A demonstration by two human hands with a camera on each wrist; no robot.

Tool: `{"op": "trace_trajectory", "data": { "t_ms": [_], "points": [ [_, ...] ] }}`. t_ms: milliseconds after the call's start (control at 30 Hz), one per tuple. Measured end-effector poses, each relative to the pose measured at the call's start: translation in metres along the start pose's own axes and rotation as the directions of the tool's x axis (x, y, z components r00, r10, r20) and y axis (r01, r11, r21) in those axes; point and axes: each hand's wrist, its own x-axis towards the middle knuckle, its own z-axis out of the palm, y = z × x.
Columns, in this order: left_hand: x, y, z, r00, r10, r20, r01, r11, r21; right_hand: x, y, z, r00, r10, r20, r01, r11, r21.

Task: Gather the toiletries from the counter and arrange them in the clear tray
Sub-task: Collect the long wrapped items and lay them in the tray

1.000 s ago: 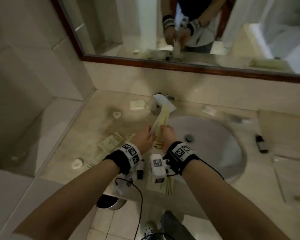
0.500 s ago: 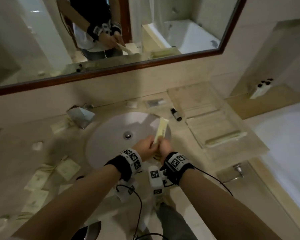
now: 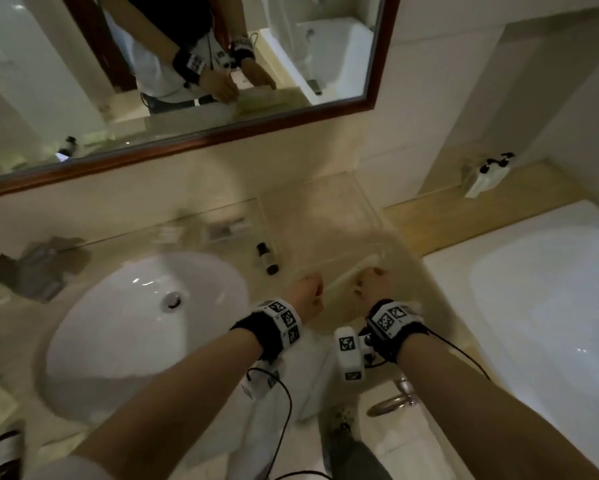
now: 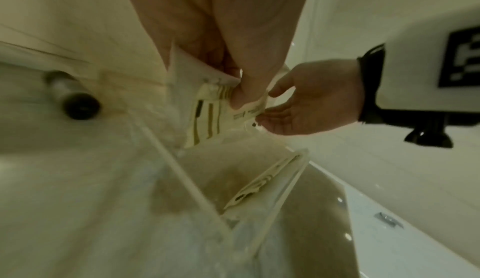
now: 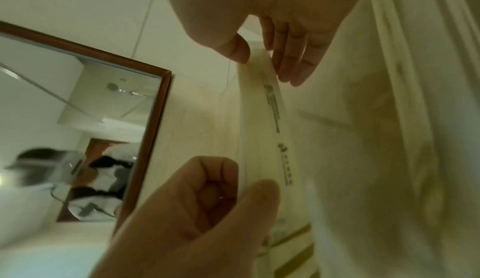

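Observation:
A long cream packet (image 3: pixel 345 281) with gold stripes is held low over the near end of the clear tray (image 3: pixel 370 210). My left hand (image 3: pixel 307 292) pinches its striped end (image 4: pixel 207 116) with curled fingers. My right hand (image 3: pixel 374 285) pinches the other end (image 5: pixel 259 63) between thumb and fingers. In the right wrist view the packet (image 5: pixel 275 130) stretches between the two hands. Another cream packet (image 4: pixel 259 182) lies inside the tray (image 4: pixel 182 173), along its wall.
A small dark bottle (image 3: pixel 266 259) lies on the counter just left of the tray. More packets (image 3: pixel 227 230) sit by the back wall. The white sink (image 3: pixel 145 323) is at the left, the bathtub (image 3: pixel 533 306) at the right.
Both hands have carried the cream packet right, from above the sink to the tray's near end. They now hold it lower and by its two ends, farther apart.

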Motion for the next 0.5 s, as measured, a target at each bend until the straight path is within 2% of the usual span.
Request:
{"op": "trace_trajectory", "data": {
  "t_ms": [67, 133, 233, 267, 300, 367, 433, 500],
  "points": [
    [0.029, 0.024, 0.017, 0.999, -0.008, 0.036, 0.008, 1.000, 0.004, 0.025, -0.008, -0.032, 0.994, -0.076, -0.080, 0.064, 0.987, -0.147],
    [0.047, 0.036, 0.035, 0.997, -0.010, 0.071, 0.007, 0.999, 0.038, 0.041, -0.013, -0.054, 0.982, -0.168, -0.083, 0.133, 0.939, -0.318],
    [0.059, 0.038, 0.054, 0.987, 0.035, 0.154, -0.053, 0.992, 0.115, 0.058, -0.010, -0.066, 0.942, -0.320, 0.101, 0.319, 0.760, -0.567],
    [0.061, 0.037, 0.058, 0.982, 0.059, 0.180, -0.085, 0.986, 0.144, 0.062, -0.007, -0.068, 0.918, -0.346, 0.194, 0.387, 0.674, -0.630],
    [0.063, 0.036, 0.060, 0.977, 0.079, 0.198, -0.114, 0.979, 0.169, 0.064, -0.005, -0.068, 0.885, -0.349, 0.309, 0.461, 0.550, -0.697],
    [0.064, 0.034, 0.060, 0.967, 0.089, 0.238, -0.141, 0.967, 0.213, 0.065, -0.002, -0.072, 0.789, -0.288, 0.543, 0.609, 0.240, -0.756],
    [0.063, 0.033, 0.057, 0.958, 0.124, 0.259, -0.190, 0.949, 0.251, 0.061, -0.003, -0.077, 0.673, -0.242, 0.699, 0.715, -0.027, -0.698],
    [0.062, 0.031, 0.056, 0.948, 0.174, 0.266, -0.249, 0.926, 0.283, 0.060, -0.001, -0.084, 0.570, -0.222, 0.791, 0.770, -0.190, -0.609]
  ]
}}
